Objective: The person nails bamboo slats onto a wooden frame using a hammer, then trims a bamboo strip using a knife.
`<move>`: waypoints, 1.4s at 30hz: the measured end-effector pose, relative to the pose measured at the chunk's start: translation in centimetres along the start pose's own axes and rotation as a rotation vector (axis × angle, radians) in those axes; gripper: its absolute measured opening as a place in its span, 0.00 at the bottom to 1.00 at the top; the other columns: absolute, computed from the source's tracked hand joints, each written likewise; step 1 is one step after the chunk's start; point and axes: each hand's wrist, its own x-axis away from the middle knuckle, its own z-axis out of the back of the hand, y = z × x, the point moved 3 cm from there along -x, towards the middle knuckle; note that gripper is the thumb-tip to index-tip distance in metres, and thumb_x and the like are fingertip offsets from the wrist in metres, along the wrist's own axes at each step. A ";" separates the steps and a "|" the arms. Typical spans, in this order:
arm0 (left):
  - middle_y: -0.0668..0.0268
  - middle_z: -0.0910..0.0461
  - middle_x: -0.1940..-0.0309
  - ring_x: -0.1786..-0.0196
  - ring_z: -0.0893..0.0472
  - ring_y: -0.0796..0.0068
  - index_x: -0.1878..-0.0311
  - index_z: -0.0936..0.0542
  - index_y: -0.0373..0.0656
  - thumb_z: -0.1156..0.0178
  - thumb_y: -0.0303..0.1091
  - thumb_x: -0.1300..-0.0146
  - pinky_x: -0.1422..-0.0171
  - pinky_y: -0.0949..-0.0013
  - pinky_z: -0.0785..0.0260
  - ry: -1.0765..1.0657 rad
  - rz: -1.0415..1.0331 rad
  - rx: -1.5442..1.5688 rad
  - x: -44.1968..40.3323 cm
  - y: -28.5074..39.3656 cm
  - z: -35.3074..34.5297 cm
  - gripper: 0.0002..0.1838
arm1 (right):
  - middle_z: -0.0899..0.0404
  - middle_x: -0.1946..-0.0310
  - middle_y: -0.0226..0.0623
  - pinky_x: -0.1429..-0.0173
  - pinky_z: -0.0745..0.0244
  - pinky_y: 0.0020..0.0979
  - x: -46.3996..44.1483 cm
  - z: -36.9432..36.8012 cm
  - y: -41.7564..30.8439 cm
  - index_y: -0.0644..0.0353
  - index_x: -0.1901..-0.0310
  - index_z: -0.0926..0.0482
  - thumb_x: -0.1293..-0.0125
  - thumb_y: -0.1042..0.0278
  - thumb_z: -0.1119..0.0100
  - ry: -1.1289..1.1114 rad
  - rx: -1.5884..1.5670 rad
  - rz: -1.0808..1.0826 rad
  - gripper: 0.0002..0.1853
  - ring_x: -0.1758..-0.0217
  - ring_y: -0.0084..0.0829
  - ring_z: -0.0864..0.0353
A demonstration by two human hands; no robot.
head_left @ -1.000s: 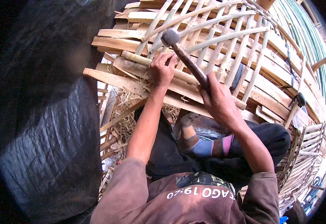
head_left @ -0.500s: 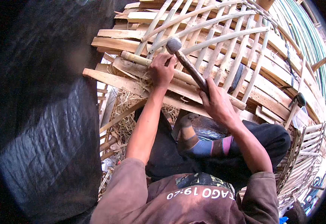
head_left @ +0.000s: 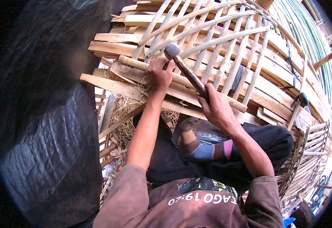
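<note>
My right hand (head_left: pixel 217 106) is wrapped round the dark handle of a hammer (head_left: pixel 190 76). Its rounded metal head is just above and to the right of my left hand (head_left: pixel 160 74). The fingers of that left hand are pinched together over a round bamboo pole (head_left: pixel 133 62); anything small between them is hidden. From the left hand the pole slants down to the right, across wooden planks. Bamboo strips (head_left: pixel 223 62), laid crosswise, form an open lattice beyond both hands, with their near ends along the pole.
Rough planks (head_left: pixel 109 85) jut out on the left, beside a black sheet (head_left: pixel 48 144). Straw and scraps (head_left: pixel 126 110) lie under the frame. At right are a dark knob-like object (head_left: pixel 303 99) and a slatted bamboo panel (head_left: pixel 310 152). My bent legs fill the space below.
The whole view has shifted slightly, so the planks and lattice appear a little further left. Both hands and the hammer keep nearly the same places against the bamboo.
</note>
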 end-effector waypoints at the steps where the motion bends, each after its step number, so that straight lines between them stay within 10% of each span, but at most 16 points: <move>1: 0.60 0.19 0.69 0.62 0.19 0.56 0.68 0.18 0.42 0.31 0.28 0.47 0.56 0.58 0.27 0.016 -0.038 -0.008 0.0 0.1 0.1 0.06 | 0.24 0.73 0.61 0.62 0.32 0.54 0.0 0.1 -0.1 0.66 0.55 0.35 0.34 0.70 0.42 -0.001 -0.003 -0.008 0.14 0.65 0.65 0.24; 42: 0.62 0.19 0.68 0.61 0.19 0.59 0.67 0.16 0.42 0.32 0.27 0.47 0.55 0.59 0.27 0.016 0.014 0.082 0.2 -0.9 -0.6 0.05 | 0.25 0.77 0.61 0.66 0.34 0.57 -1.3 1.3 -2.6 0.62 0.57 0.36 0.33 0.67 0.43 0.092 0.001 0.058 0.13 0.69 0.65 0.24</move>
